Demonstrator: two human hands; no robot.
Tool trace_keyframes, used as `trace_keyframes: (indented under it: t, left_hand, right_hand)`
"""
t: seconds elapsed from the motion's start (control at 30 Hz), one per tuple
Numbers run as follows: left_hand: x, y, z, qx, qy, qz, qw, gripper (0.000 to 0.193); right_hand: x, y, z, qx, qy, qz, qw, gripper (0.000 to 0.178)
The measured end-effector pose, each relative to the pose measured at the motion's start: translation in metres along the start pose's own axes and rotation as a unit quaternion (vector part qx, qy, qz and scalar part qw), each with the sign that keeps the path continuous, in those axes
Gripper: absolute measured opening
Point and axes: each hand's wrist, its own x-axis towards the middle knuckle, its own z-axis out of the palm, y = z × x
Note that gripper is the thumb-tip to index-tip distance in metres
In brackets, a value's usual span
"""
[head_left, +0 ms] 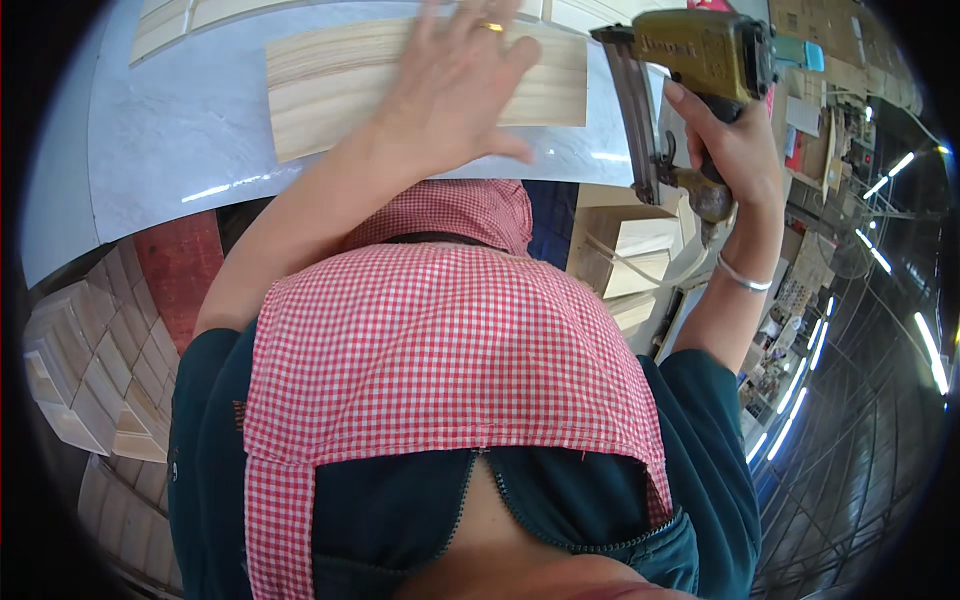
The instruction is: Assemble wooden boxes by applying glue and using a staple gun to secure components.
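A pale wooden board lies flat on the white marbled tabletop in front of me. Over its middle is my left hand, palm down with the fingers spread and a ring on one of them; slight blur hides whether it presses on the wood. My right hand is wrapped round the handle of a gold and black nail gun, held up off the table's right end. The gun's long magazine slants down toward the table edge, and a light blue piece sticks out at its far right end.
More pale boards lie along the table's far side. Stacked wooden pieces stand low on the left, beside a red panel. Below the nail gun, a pale hose curves past further wooden pieces. Cardboard boxes are at the far right.
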Motion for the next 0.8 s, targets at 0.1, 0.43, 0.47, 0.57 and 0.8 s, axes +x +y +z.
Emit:
trace_keyframes:
  t: [0.1,0.43,0.47,0.57,0.8]
  left_hand:
    - [-0.049,-0.030,-0.025,-0.027,0.064,0.008,0.998,0.059]
    - [-0.045,-0.032,-0.044,0.001,-0.089,-0.068,0.994,0.046]
    - [-0.035,-0.028,-0.039,-0.043,-0.119,-0.075,0.989,0.047]
    - [-0.018,-0.014,-0.031,-0.091,-0.140,-0.098,0.981,0.047]
    - [-0.026,-0.021,-0.019,-0.127,-0.084,-0.068,0.986,0.050]
  right_hand:
    - [-0.026,0.016,-0.003,0.028,0.035,0.019,0.999,0.024]
    - [-0.095,0.040,0.011,0.147,0.057,0.026,0.987,0.020]
    - [-0.098,0.038,0.013,0.154,0.053,0.028,0.986,0.020]
    - [-0.107,0.040,0.019,0.135,0.051,0.030,0.989,0.020]
    - [-0.105,0.039,0.033,0.131,0.042,0.019,0.990,0.019]
